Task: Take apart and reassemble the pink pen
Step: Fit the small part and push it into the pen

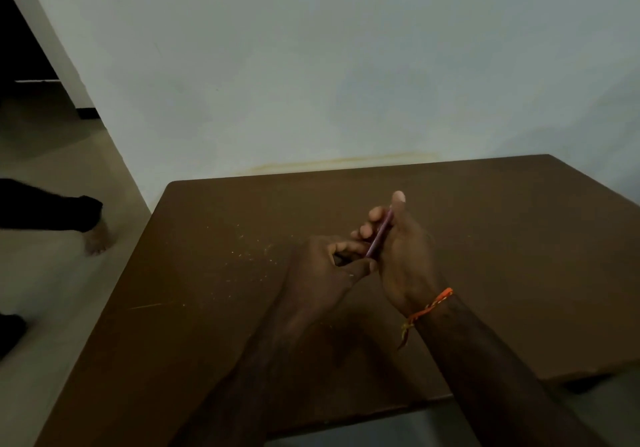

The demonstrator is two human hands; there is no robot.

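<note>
The pink pen (380, 233) is held above the middle of the brown table (214, 273), pointing up and away from me. My right hand (405, 256) wraps its barrel, thumb raised at the top. My left hand (325, 266) pinches the pen's lower end between thumb and fingers. Most of the pen is hidden by the fingers, and I cannot tell whether its parts are joined or apart. An orange thread band (429, 306) circles my right wrist.
Pale scratches and specks (249, 256) mark the tabletop left of the hands. A white wall (346, 66) runs behind the table. On the floor at left stands another person's bare foot (97, 239) with a dark trouser leg.
</note>
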